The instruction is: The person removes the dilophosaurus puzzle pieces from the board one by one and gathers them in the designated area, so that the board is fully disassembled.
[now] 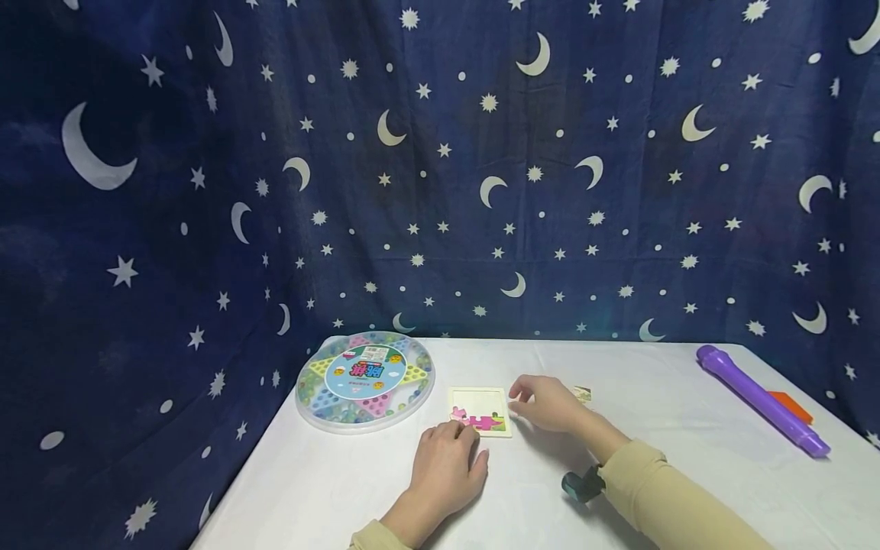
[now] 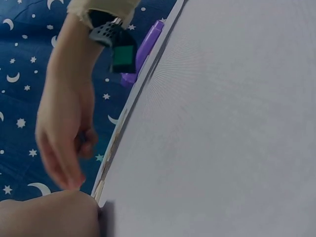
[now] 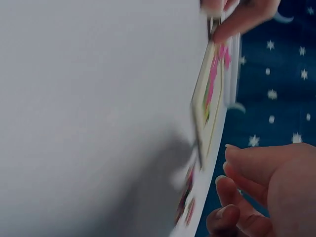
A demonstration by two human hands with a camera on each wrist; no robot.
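You are dealing with a shallow pale puzzle frame (image 1: pixel 506 397), which is lying face up on the white surface (image 1: pixel 289 489), between your hands and just beside the round clear case (image 1: pixel 366 374) on its left. Pink puzzle pieces (image 1: pixel 486 422) are sitting along its near side, while much of the inside is showing bare. Your left hand (image 1: pixel 447 467) is resting at the near edge with its fingers bent and its thumb standing apart in the head view; you cannot tell whether it is gripping the frame or only steadying it. Your right hand (image 1: pixel 546 403) is hovering by the right edge, fingers loosely bent, a narrow gap showing behind the thumb, with nothing visible in it. Patterned loose pieces (image 1: pixel 582 394) are lying beyond that hand. The frame is looking light, thin and stiff, so it is probably depending on your left fingertips to avoid sliding on the smooth covering. For holding it, the plain rim is offering the safest place, since tilting would likely be spilling the unfixed pieces. Those are looking flat, small and rather slippery, so pinching one by opposite edges is probably suiting them better than pressing on the printed face.
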